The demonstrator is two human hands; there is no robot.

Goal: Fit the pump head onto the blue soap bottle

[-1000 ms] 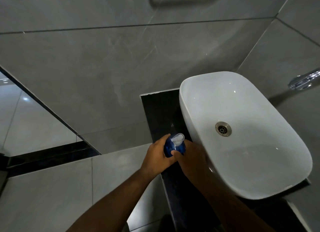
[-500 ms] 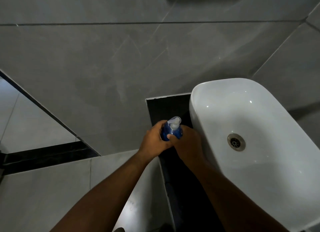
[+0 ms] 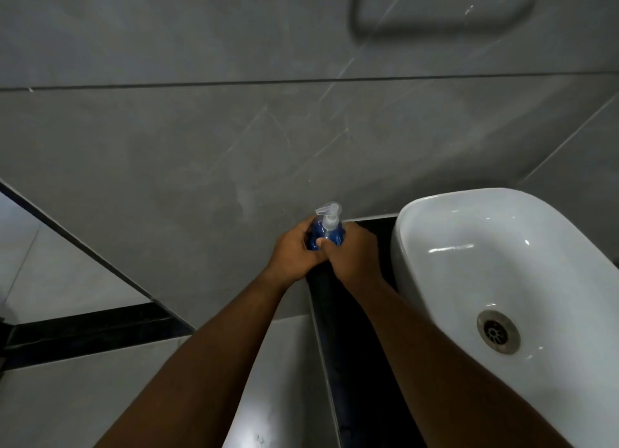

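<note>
The blue soap bottle (image 3: 315,235) stands upright at the far end of the dark counter (image 3: 355,330), left of the basin. A clear pump head (image 3: 329,216) sits on top of it, nozzle pointing left. My left hand (image 3: 294,251) wraps the bottle's left side. My right hand (image 3: 351,255) grips its right side, the thumb across the front near the collar. Most of the bottle body is hidden by my fingers.
A white oval basin (image 3: 435,233) with a metal drain (image 3: 498,332) fills the right. Grey tiled wall (image 3: 234,139) rises behind the bottle. A black strip (image 3: 83,327) runs along the lower left wall.
Both hands have carried the bottle away from me along the counter toward the wall end. The pump head now stands more upright. The view has shifted, pushing the basin right.
</note>
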